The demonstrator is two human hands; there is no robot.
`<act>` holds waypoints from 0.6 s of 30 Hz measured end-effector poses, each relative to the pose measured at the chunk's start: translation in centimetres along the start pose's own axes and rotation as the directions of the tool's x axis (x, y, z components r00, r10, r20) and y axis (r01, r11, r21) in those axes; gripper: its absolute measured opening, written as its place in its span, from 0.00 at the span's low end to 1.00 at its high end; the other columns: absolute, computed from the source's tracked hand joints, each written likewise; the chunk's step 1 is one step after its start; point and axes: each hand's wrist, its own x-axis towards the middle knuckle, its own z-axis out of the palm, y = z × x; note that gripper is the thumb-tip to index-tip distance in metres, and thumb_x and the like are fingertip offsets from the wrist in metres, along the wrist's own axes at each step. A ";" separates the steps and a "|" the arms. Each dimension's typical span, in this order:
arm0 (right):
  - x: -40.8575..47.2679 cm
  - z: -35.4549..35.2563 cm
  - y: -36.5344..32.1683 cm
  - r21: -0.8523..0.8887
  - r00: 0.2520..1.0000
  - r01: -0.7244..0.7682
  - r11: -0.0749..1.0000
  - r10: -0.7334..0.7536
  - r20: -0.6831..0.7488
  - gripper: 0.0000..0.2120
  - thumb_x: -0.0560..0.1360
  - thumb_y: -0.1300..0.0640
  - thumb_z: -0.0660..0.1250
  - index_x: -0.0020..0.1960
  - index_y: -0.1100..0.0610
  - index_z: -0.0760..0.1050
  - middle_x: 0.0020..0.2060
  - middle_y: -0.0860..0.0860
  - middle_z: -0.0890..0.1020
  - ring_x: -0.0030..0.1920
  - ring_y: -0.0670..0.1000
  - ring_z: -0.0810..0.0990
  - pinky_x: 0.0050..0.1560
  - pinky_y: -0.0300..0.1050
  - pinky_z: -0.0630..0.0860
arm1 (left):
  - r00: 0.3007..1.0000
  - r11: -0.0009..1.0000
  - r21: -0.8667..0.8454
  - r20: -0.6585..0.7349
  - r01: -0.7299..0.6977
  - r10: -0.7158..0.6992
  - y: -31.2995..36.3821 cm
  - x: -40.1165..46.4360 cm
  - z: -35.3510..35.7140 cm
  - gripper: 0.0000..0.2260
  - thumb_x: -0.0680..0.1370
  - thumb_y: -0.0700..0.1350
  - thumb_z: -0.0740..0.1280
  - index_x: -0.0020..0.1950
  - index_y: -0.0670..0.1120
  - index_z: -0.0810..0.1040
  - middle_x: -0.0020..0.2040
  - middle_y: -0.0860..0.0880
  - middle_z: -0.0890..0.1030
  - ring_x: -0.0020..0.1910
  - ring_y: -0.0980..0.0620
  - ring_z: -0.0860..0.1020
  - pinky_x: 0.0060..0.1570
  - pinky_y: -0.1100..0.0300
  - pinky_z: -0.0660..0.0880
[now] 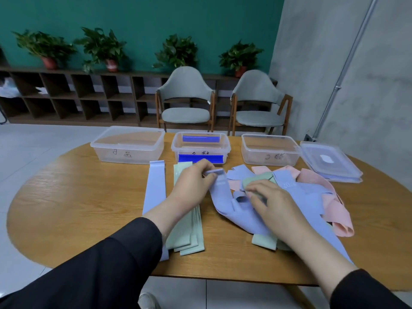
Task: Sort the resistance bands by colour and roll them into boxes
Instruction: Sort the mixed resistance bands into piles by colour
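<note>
1. Sorting is the step in hand, by my reading: the left hand (196, 177) pinches the end of a lavender band (223, 197) between thumb and fingers, lifting it out of the mixed heap (289, 192) of lavender, green and pink bands at the table's 3 o'clock side.
2. The right hand (272, 201) lies on the heap with fingers loosely spread, pressing down on a green band (256, 181); it grips nothing that I can see.
3. Already sorted: a flat lavender strip (155, 186) at 9 o'clock of the left hand, and a green stack (189, 233) partly under the left forearm.
4. The next move likely calls for drawing the lavender band free while the right hand holds the tangle, then laying it on the lavender strip.
5. Three clear boxes stand at 12 o'clock: left box (127, 144), middle box (200, 147) with blue pieces, right box (269, 150), its lids (330, 161) beside it.
6. Overlapping pink bands (330, 197) could drag along.
</note>
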 end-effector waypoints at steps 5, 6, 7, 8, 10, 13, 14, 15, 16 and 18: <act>2.7 -2.8 3.6 -0.145 0.989 -0.107 0.984 0.090 -0.121 0.16 0.79 0.67 0.61 0.64 0.58 0.78 0.62 0.54 0.78 0.63 0.55 0.74 0.60 0.37 0.64 | 0.987 0.951 -0.300 -0.156 -0.076 0.029 4.1 1.2 -1.6 0.07 0.80 0.43 0.67 0.45 0.54 0.78 0.40 0.58 0.80 0.37 0.63 0.75 0.36 0.68 0.72; 3.2 -3.4 4.6 -0.196 0.989 -0.138 0.971 0.126 -0.075 0.20 0.77 0.70 0.60 0.68 0.59 0.75 0.66 0.56 0.76 0.66 0.57 0.72 0.64 0.41 0.65 | 0.984 0.943 -0.322 -0.174 -0.088 0.032 4.8 1.5 -1.9 0.07 0.81 0.44 0.67 0.45 0.55 0.78 0.41 0.57 0.81 0.38 0.61 0.76 0.38 0.65 0.74; 3.6 -3.8 5.4 -0.253 0.985 -0.169 0.952 0.174 -0.002 0.25 0.76 0.72 0.59 0.71 0.58 0.72 0.70 0.56 0.73 0.70 0.58 0.70 0.68 0.45 0.65 | 0.982 0.936 -0.340 -0.186 -0.094 0.031 5.4 1.6 -2.1 0.07 0.81 0.44 0.67 0.45 0.55 0.78 0.41 0.55 0.81 0.39 0.59 0.78 0.39 0.63 0.75; 4.0 -4.2 6.0 -0.307 0.973 -0.185 0.934 0.217 0.075 0.27 0.76 0.72 0.59 0.73 0.57 0.69 0.72 0.55 0.71 0.72 0.57 0.68 0.70 0.49 0.65 | 0.981 0.930 -0.356 -0.194 -0.094 0.024 5.9 1.8 -2.3 0.06 0.81 0.44 0.68 0.45 0.54 0.79 0.41 0.53 0.82 0.40 0.56 0.80 0.40 0.61 0.77; 4.4 -4.8 6.7 -0.364 0.958 -0.149 0.919 0.226 0.177 0.22 0.76 0.68 0.58 0.65 0.48 0.73 0.66 0.53 0.75 0.68 0.58 0.72 0.66 0.54 0.69 | 0.978 0.920 -0.384 -0.210 -0.074 -0.009 6.7 2.1 -2.5 0.05 0.80 0.45 0.69 0.45 0.52 0.79 0.42 0.51 0.83 0.43 0.52 0.82 0.42 0.59 0.78; 4.7 -5.4 7.5 -0.411 0.953 -0.115 0.904 0.217 0.212 0.11 0.76 0.61 0.58 0.52 0.50 0.74 0.53 0.51 0.76 0.56 0.58 0.75 0.57 0.57 0.73 | 0.977 0.882 -0.472 -0.190 -0.005 -0.096 7.2 2.2 -2.4 0.04 0.80 0.45 0.69 0.46 0.48 0.80 0.43 0.47 0.84 0.47 0.47 0.83 0.48 0.51 0.82; 4.9 -5.5 7.9 -0.447 0.948 -0.116 0.887 0.233 0.218 0.13 0.75 0.62 0.59 0.55 0.51 0.76 0.55 0.52 0.76 0.58 0.58 0.74 0.58 0.57 0.73 | 0.977 0.865 -0.501 -0.173 0.020 -0.123 7.3 2.2 -2.4 0.04 0.80 0.44 0.69 0.47 0.47 0.80 0.44 0.44 0.83 0.48 0.44 0.83 0.49 0.46 0.83; 5.1 -5.6 8.2 -0.482 0.946 -0.118 0.868 0.247 0.212 0.15 0.75 0.63 0.60 0.58 0.52 0.76 0.57 0.53 0.76 0.59 0.58 0.74 0.60 0.55 0.72 | 0.977 0.856 -0.515 -0.159 0.040 -0.141 7.3 2.1 -2.3 0.04 0.81 0.44 0.69 0.47 0.45 0.80 0.45 0.42 0.82 0.49 0.41 0.82 0.50 0.41 0.82; 5.4 -5.7 8.7 -0.496 0.949 -0.122 0.860 0.247 0.194 0.16 0.76 0.64 0.61 0.59 0.52 0.77 0.58 0.53 0.76 0.60 0.57 0.73 0.60 0.52 0.71 | 0.977 0.853 -0.520 -0.149 0.053 -0.151 7.3 2.1 -2.3 0.04 0.81 0.43 0.69 0.47 0.45 0.80 0.45 0.41 0.82 0.49 0.39 0.82 0.49 0.39 0.82; 5.6 -5.9 9.1 -0.435 0.969 -0.144 0.889 0.216 0.121 0.13 0.77 0.65 0.63 0.56 0.53 0.79 0.55 0.53 0.78 0.57 0.56 0.74 0.55 0.48 0.70 | 0.977 0.847 -0.527 -0.136 0.072 -0.167 7.3 2.0 -2.1 0.05 0.81 0.43 0.69 0.45 0.46 0.80 0.44 0.42 0.83 0.48 0.39 0.83 0.47 0.39 0.82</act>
